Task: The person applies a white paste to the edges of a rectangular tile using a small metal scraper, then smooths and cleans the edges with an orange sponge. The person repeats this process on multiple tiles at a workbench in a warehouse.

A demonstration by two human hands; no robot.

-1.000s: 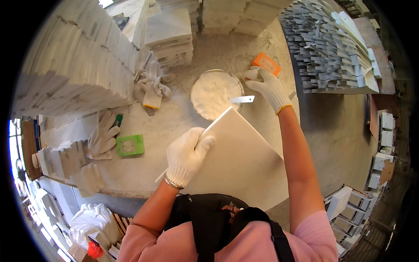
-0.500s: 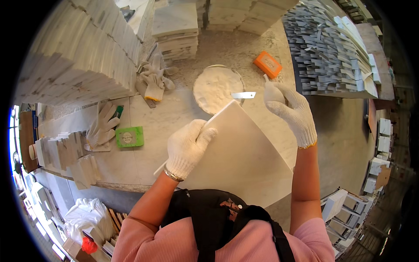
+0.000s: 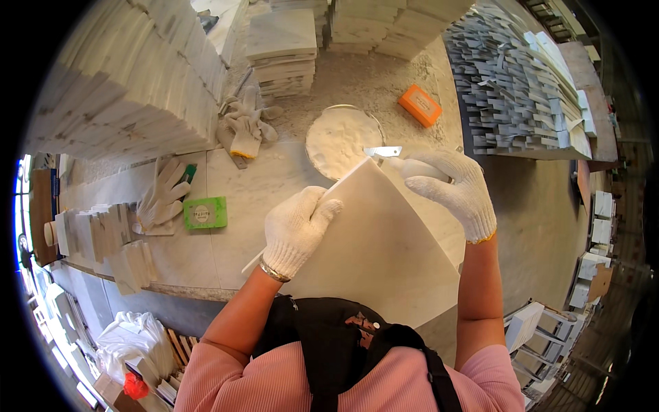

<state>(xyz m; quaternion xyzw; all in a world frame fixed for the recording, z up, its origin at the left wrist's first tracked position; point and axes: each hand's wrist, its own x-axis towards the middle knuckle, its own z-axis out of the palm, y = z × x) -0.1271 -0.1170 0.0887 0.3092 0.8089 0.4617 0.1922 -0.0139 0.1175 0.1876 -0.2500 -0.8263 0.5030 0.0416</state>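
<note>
My left hand (image 3: 300,230), in a white knit glove, grips the left edge of a large smooth white stone tile (image 3: 374,254). The tile is tilted, one corner pointing away from me, its near part close to my apron. My right hand (image 3: 456,189), gloved too, is closed around a pale squeeze bulb (image 3: 420,169), its narrow tip pointing left near the tile's far corner. Beyond that corner stands a round tub (image 3: 308,147) filled with off-white powder. A small metal blade (image 3: 382,151) juts over the tub's right side; its other end is hidden.
An orange box (image 3: 420,106) lies beyond my right hand. Leftward are a green packet (image 3: 205,213), loose gloves (image 3: 161,196) and small tile pieces (image 3: 103,233). Tall tile stacks (image 3: 123,89) rise at far left; grey strips (image 3: 508,82) are piled at far right.
My right hand has come down toward me, and the squeeze bulb has swung from tip pointing away to tip pointing left. My left hand and the tile have hardly moved.
</note>
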